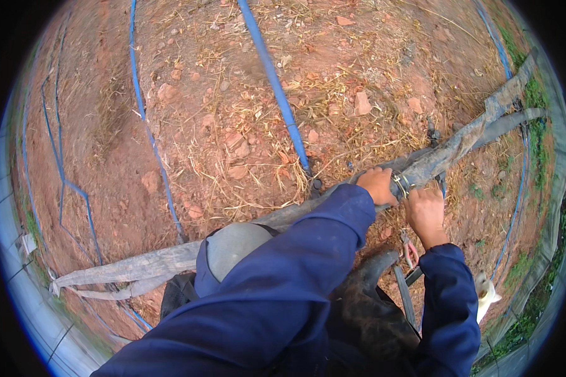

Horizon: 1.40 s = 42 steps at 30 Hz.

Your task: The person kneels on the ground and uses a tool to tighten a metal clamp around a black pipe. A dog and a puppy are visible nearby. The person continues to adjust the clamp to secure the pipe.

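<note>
A long, flattened grey hose [449, 144] runs diagonally across the soil in front of me. A banded metal clamp [401, 183] circles it between my hands. My left hand [374, 186] grips the hose just left of that clamp. My right hand [425, 213] has its fingers curled on the clamp's lower right side; their tips are partly hidden. Below my right hand lie red-handled pliers [410, 252]. Black fittings [316, 185] join blue tubes [270, 75] to the grey hose.
Reddish stony soil [201, 107] with dry straw surrounds me, crossed by more blue lines [138, 94]. My boot [374, 270] and grey-capped knee [233, 245] are below. A white object [487, 298], too partly seen to identify, sits at lower right. Netting or sheeting [556, 220] edges both sides.
</note>
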Tool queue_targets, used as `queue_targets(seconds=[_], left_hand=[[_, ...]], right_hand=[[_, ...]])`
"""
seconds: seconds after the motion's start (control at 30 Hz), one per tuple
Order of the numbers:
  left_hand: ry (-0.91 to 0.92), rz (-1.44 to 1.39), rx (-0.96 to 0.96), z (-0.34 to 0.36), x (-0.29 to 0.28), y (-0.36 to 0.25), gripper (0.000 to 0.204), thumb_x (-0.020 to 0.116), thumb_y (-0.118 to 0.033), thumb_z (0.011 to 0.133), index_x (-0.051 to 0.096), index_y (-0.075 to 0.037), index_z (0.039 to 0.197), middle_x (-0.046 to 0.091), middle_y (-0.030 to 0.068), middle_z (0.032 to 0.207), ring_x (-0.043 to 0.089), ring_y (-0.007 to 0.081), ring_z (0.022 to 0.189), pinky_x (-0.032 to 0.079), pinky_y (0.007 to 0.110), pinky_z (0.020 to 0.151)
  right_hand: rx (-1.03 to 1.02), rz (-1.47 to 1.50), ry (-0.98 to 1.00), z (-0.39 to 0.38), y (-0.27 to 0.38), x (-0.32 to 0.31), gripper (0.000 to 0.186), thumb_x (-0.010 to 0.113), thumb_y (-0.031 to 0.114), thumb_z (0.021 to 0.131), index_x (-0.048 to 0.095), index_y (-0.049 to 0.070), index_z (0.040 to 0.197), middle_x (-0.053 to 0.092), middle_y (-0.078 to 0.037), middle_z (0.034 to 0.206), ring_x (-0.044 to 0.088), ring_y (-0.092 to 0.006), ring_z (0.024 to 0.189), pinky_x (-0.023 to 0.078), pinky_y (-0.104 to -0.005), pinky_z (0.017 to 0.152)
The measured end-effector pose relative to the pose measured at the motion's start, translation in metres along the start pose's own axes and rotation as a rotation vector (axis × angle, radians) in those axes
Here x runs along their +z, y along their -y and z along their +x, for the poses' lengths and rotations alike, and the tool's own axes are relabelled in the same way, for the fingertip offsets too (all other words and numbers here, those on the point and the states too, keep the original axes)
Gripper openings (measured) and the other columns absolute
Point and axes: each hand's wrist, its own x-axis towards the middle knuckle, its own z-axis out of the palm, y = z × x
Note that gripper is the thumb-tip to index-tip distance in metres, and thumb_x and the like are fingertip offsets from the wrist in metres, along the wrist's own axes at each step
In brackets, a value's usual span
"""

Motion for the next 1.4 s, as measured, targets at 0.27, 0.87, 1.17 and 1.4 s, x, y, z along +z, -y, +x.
queue_targets(seconds=[0.27, 0.87, 1.17, 1.4], left_hand=[[0.012, -0.013, -0.008, 0.001, -0.001, 0.002, 0.101, 0.088, -0.052, 0.068, 0.052, 0.0, 0.147, 0.058, 0.0245, 0.142, 0.055, 0.0409, 0.134, 0.048, 0.045, 0.111], [0.01, -0.015, 0.001, 0.004, 0.003, 0.003, 0.104, 0.089, -0.054, 0.066, 0.052, 0.0, 0.147, 0.059, 0.0244, 0.14, 0.055, 0.0413, 0.134, 0.047, 0.045, 0.111], [0.027, -0.015, -0.002, 0.005, 0.0, 0.004, 0.103, 0.089, -0.053, 0.067, 0.053, 0.0, 0.147, 0.06, 0.0238, 0.139, 0.056, 0.0422, 0.132, 0.048, 0.046, 0.111], [0.023, 0.009, 0.009, 0.006, 0.002, 0.004, 0.102, 0.088, -0.055, 0.068, 0.053, 0.0, 0.146, 0.061, 0.0238, 0.137, 0.056, 0.0423, 0.132, 0.048, 0.046, 0.11]], right_hand=[[0.638, 0.742, 0.087, -0.01, 0.009, 0.039, 0.028, 0.062, 0.027, 0.103, 0.06, 0.009, 0.08, 0.051, -0.001, 0.057, 0.055, -0.0247, 0.053, 0.041, -0.0382, 0.061], [0.29, 0.16, 0.039, -0.003, 0.018, 0.002, 0.032, 0.074, 0.032, 0.095, 0.063, 0.006, 0.08, 0.069, -0.016, 0.075, 0.07, -0.0377, 0.075, 0.054, -0.0495, 0.069], [1.387, 2.128, 0.092, -0.01, 0.017, 0.07, 0.035, 0.052, 0.034, 0.109, 0.055, 0.013, 0.081, 0.042, 0.004, 0.061, 0.038, -0.012, 0.052, 0.032, -0.0312, 0.05], [0.795, 0.376, 0.11, -0.013, 0.03, 0.05, 0.036, 0.06, 0.036, 0.103, 0.065, 0.005, 0.086, 0.069, -0.018, 0.081, 0.07, -0.0403, 0.084, 0.054, -0.0514, 0.076]])
